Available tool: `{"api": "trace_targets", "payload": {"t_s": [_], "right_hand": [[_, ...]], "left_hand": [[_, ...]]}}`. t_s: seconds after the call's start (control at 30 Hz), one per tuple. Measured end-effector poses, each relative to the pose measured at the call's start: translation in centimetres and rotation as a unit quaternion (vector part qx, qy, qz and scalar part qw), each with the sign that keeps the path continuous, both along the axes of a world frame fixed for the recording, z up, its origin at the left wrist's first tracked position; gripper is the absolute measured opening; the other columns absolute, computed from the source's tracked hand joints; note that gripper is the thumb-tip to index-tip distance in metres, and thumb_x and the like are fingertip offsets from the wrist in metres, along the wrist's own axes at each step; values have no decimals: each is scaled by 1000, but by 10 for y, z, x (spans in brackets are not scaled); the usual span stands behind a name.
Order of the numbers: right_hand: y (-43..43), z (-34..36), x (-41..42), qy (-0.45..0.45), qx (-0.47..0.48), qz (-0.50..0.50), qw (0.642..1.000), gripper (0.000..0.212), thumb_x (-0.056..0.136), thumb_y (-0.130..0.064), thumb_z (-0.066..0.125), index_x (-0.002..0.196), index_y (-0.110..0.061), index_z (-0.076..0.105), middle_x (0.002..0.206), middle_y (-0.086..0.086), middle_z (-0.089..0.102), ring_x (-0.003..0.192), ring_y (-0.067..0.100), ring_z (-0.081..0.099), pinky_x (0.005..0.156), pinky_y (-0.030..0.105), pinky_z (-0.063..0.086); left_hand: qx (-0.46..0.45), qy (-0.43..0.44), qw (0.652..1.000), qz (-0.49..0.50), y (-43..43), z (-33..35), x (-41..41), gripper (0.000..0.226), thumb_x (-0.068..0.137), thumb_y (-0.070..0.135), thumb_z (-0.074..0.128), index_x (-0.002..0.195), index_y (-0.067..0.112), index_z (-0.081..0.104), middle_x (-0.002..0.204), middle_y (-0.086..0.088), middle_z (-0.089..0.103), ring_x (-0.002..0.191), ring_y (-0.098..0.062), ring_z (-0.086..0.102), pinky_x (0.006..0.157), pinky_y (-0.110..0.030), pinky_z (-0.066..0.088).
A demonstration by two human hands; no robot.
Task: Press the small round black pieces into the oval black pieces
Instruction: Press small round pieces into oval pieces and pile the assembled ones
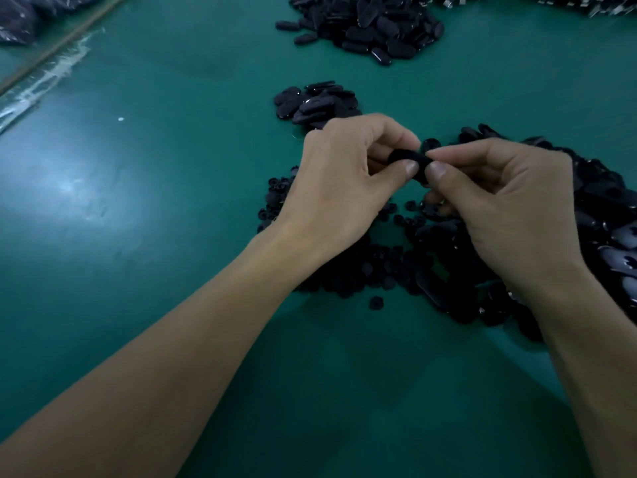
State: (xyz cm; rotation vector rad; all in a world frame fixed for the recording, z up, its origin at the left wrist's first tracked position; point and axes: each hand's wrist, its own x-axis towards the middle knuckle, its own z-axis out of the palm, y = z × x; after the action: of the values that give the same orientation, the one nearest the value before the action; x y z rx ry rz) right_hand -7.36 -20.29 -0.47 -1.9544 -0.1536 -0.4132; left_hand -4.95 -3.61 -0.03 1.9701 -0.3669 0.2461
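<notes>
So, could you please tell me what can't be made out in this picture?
Head view:
Held oval piece: mostly covered by left hand and right hand; round insert unseen.
Small round pieces: partly under left forearm, dark, blurred.
Far pile: cut by top edge.
Right pile: cut by right edge.

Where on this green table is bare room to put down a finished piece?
The wide green table mat left of the left hand, up to the clear plastic strip, is bare; so is the near patch between both forearms. Crowded: small round black pieces under that hand, oval black pieces at right.
</notes>
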Motion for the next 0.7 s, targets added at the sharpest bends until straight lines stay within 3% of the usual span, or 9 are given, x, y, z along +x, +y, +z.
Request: {"api": "trace_targets", "payload": {"t_s": [0.07,0.17,0.23,0.3,0.37,0.5,0.63,0.7], "right_hand": [[2,-2,-1,-8,-52,-25,998,12,95,-25,67,102,-33,71,81,-16,73,77,3,71,71,16,54],[-2,-5,-1,-2,-184,-82,979,27,98,-30,62,124,-27,67,95,-17,65,90,0,63,84,13,47],[-10,-7,-1,28,-304,-120,945,37,99,-32,61,136,-26,60,113,2,60,110,22,54,97,32,41],[-16,-6,-1,73,-380,-144,911,40,99,-37,58,138,-29,59,124,10,53,120,36,41,100,47,35],[-16,-5,-2,114,-406,-146,895,36,99,-42,55,133,-32,62,126,12,53,122,39,39,100,51,34],[-12,-4,-2,125,-404,-136,896,32,101,-41,51,126,-28,67,121,15,57,118,40,47,99,51,36],[-11,-2,-3,126,-371,-119,912,43,99,-53,46,120,-24,70,112,12,61,107,37,55,96,51,44],[-11,-2,-3,126,-366,-105,916,46,96,-57,53,119,-22,71,113,12,63,106,34,58,97,53,47]], "left_hand": [[-3,-4,1000,15,-1,0,1,15,87,12,78,98,21,76,80,15,71,77,1,69,76,-19,57],[-15,-19,999,47,1,5,10,16,87,12,78,97,23,75,80,15,72,74,3,69,76,-18,57],[-25,-31,996,82,7,10,20,18,88,12,76,98,27,70,82,15,72,73,3,70,75,-19,58],[-32,-30,992,118,14,12,31,22,91,12,72,106,27,67,80,13,72,74,2,70,75,-19,58],[-31,-27,988,151,20,10,41,25,93,10,67,111,27,65,75,13,71,71,4,68,72,-14,54],[7,9,979,203,30,3,64,20,94,10,65,100,29,67,75,13,65,62,6,60,58,-4,43],[55,38,975,211,37,-7,79,18,92,13,65,101,25,75,77,17,63,71,6,59,64,2,41],[69,46,974,211,38,-11,81,20,93,15,65,107,23,76,85,13,67,81,-1,63,68,3,40]]}}
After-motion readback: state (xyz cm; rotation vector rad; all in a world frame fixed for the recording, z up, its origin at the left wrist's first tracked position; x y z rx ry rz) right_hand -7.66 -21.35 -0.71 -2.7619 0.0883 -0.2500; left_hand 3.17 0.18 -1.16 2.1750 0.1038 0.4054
